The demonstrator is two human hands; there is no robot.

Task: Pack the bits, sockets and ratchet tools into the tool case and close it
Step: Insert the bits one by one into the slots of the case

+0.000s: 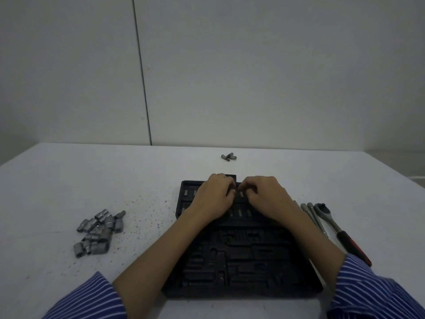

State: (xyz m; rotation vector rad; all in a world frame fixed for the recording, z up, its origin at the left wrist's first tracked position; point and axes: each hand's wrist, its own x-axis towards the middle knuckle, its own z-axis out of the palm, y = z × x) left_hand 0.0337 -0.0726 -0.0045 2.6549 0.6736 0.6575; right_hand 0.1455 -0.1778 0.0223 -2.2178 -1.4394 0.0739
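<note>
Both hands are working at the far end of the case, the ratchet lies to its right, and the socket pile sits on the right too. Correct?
Not quite. The head view shows the socket pile on the left of the case, not the right. The rest holds: left hand and right hand are at the case's far end, and the ratchet lies to its right.

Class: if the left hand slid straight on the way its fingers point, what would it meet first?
Most likely the right hand: the left hand points forward and right, their fingertips nearly touching over the tool case.
</note>
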